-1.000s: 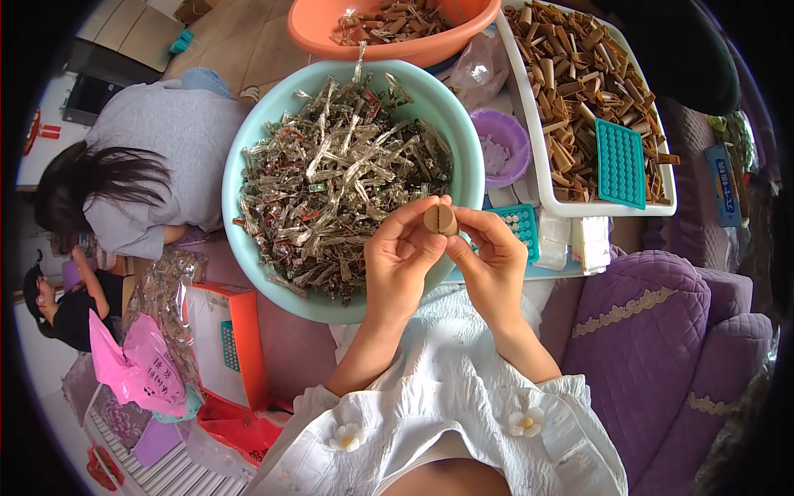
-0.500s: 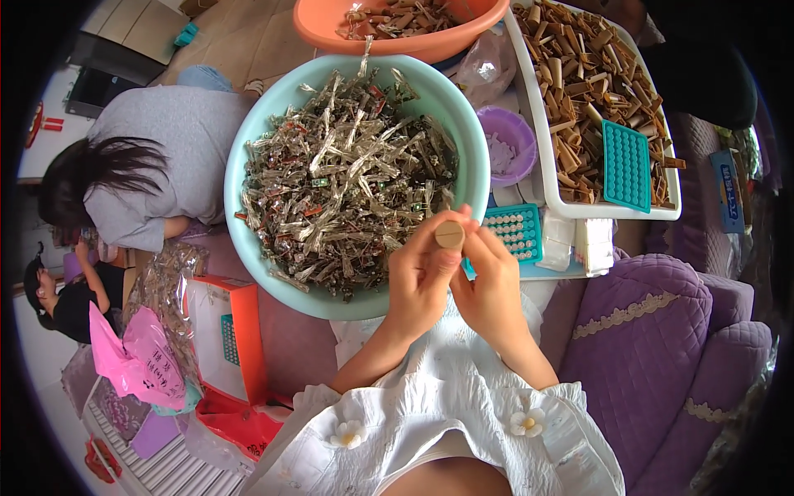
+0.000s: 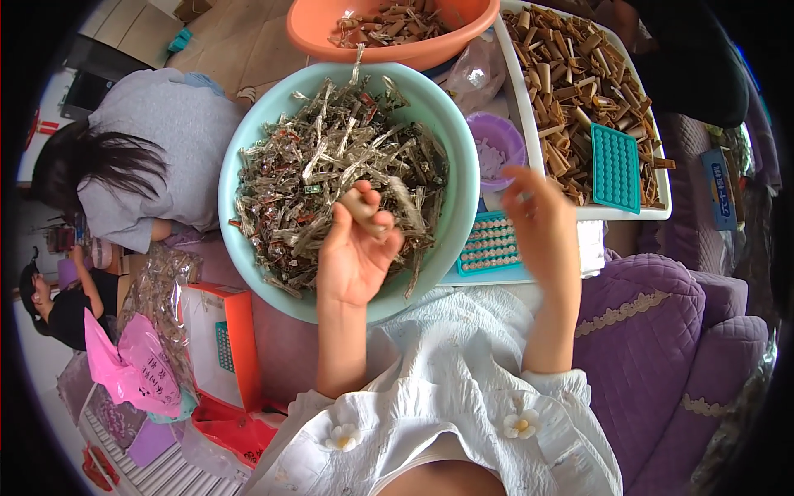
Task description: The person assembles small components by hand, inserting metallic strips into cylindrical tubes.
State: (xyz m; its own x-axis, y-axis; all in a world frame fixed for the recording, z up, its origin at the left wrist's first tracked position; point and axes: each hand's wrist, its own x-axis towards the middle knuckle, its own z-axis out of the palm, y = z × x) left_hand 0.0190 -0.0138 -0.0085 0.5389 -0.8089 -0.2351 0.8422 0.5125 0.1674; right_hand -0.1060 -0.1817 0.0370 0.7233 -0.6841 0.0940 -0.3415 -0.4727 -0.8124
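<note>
A pale green basin [image 3: 459,178] holds a heap of clear, twisted wrapper bundles [image 3: 331,165]. Above its near right side, my left hand [image 3: 354,260] is palm up with fingers loosely curled and thumb apart. Just beyond its fingertips is a blurred pale bundle [image 3: 403,198], apparently out of its grasp. My right hand [image 3: 544,231], smeared by motion, hangs near a purple bowl [image 3: 517,140] of small white pieces; whether it holds anything is unclear. Beside that wrist lies a teal tray [image 3: 490,266] with rows of round pale pieces in its holes.
At the upper right, a white tub [image 3: 529,124] of brown split tubes carries a teal mould sheet [image 3: 616,169]. An orange basin [image 3: 306,37] stands at the far side. A purple quilted sofa [image 3: 628,347] lies right; an orange box [image 3: 240,347] and a bent-over person [image 3: 157,140] are left.
Both hands were together over the basin's right edge, holding a round brown tube end-on. They have parted: the left went left over the heap, the right moved right. The tube's end no longer shows.
</note>
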